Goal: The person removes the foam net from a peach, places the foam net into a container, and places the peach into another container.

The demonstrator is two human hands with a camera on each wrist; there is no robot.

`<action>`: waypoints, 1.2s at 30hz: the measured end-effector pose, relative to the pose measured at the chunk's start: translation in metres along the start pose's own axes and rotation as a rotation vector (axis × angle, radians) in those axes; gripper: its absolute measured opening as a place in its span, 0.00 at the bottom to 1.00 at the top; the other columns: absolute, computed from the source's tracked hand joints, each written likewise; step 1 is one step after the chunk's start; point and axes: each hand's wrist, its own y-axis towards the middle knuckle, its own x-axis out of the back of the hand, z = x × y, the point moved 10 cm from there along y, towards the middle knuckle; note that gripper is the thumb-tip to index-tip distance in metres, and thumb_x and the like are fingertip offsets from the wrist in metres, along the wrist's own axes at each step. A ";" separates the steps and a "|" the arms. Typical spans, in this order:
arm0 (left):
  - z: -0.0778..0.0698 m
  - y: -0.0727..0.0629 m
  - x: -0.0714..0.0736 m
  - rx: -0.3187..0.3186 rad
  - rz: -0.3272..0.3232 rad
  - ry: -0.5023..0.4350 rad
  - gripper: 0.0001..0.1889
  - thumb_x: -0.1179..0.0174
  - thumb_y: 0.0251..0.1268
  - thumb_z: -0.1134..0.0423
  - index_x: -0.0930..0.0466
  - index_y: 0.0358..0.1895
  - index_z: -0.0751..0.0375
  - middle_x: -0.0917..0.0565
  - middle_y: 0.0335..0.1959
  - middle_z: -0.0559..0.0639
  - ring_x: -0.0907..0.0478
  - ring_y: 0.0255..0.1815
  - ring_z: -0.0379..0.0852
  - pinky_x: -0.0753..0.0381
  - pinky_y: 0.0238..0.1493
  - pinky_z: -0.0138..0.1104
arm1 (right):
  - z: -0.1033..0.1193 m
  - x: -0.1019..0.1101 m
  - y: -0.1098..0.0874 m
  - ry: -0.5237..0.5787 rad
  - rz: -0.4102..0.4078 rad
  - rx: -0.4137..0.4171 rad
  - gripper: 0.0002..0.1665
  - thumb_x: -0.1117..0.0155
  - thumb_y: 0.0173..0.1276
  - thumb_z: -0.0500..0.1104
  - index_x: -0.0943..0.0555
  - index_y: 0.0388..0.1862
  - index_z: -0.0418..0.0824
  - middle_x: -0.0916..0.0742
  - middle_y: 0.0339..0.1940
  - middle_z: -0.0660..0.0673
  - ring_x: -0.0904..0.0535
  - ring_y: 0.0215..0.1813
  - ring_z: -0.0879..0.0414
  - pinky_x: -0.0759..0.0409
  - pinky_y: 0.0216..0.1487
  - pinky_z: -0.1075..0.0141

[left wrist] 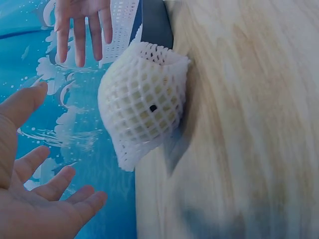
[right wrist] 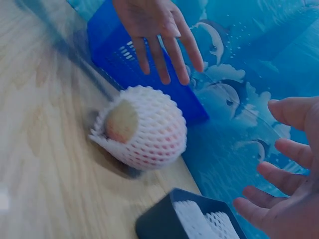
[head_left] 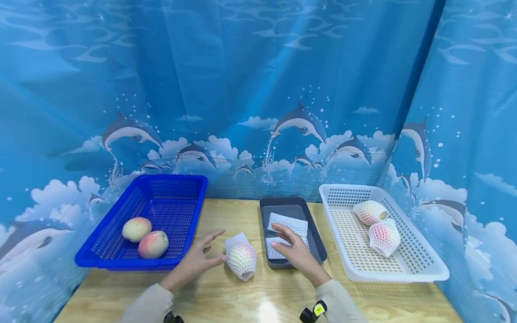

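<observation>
A peach in a white foam net (head_left: 241,258) rests on the wooden table between my two hands. The left hand (head_left: 196,260) is just left of it, fingers spread, with the thumb tip close to the net. To its right, my right hand (head_left: 297,252) hovers over the near part of a dark grey tray (head_left: 264,207), fingers apart and holding nothing. Two flat white foam nets (head_left: 288,223) lie in that tray, partly covered by the right hand. From the right wrist view, bare peach skin (right wrist: 122,122) shows through the net's open end.
On the left stands a blue basket (head_left: 199,215) with two bare peaches (head_left: 153,245). A white basket (head_left: 420,276) at the right holds two netted peaches (head_left: 383,237). Behind the table (head_left: 226,300) hangs a blue dolphin-print curtain (head_left: 242,89).
</observation>
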 end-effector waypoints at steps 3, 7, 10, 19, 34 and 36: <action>0.004 -0.002 -0.003 0.001 -0.011 -0.006 0.39 0.28 0.51 0.59 0.34 0.69 0.58 0.36 0.69 0.66 0.40 0.69 0.69 0.34 0.66 0.56 | -0.001 -0.011 0.001 -0.007 0.010 0.020 0.31 0.39 0.69 0.38 0.34 0.69 0.35 0.31 0.70 0.34 0.38 0.71 0.36 0.34 0.69 0.46; 0.014 -0.005 -0.007 0.022 -0.035 -0.018 0.39 0.27 0.50 0.59 0.33 0.68 0.60 0.34 0.69 0.65 0.39 0.68 0.69 0.33 0.66 0.55 | -0.004 -0.026 0.001 -0.026 0.028 0.041 0.32 0.38 0.68 0.39 0.34 0.69 0.33 0.31 0.70 0.33 0.38 0.71 0.35 0.36 0.69 0.43; 0.022 -0.007 -0.010 0.044 -0.052 -0.037 0.39 0.27 0.49 0.59 0.32 0.67 0.60 0.33 0.68 0.64 0.38 0.68 0.68 0.33 0.66 0.55 | -0.007 -0.038 0.000 -0.014 0.047 0.047 0.33 0.38 0.67 0.38 0.35 0.69 0.32 0.31 0.70 0.32 0.39 0.70 0.33 0.36 0.69 0.43; 0.033 -0.013 -0.013 0.057 -0.075 -0.074 0.38 0.27 0.50 0.58 0.31 0.67 0.59 0.31 0.67 0.64 0.36 0.67 0.69 0.33 0.65 0.56 | -0.016 -0.067 -0.001 0.006 0.088 0.043 0.33 0.36 0.66 0.40 0.34 0.68 0.35 0.32 0.69 0.31 0.39 0.69 0.30 0.32 0.67 0.44; 0.043 -0.016 -0.013 0.070 -0.082 -0.078 0.37 0.28 0.52 0.60 0.33 0.67 0.62 0.32 0.67 0.66 0.36 0.66 0.71 0.34 0.65 0.57 | -0.030 -0.092 0.007 -0.328 -0.139 0.140 0.44 0.27 0.54 0.45 0.34 0.68 0.35 0.31 0.68 0.31 0.34 0.67 0.36 0.35 0.67 0.39; 0.043 -0.017 -0.013 0.073 -0.082 -0.083 0.37 0.28 0.52 0.60 0.32 0.67 0.62 0.33 0.67 0.67 0.36 0.66 0.71 0.34 0.65 0.57 | -0.031 -0.094 0.009 -0.352 -0.155 0.157 0.46 0.25 0.52 0.45 0.35 0.68 0.34 0.32 0.68 0.30 0.34 0.67 0.36 0.34 0.67 0.40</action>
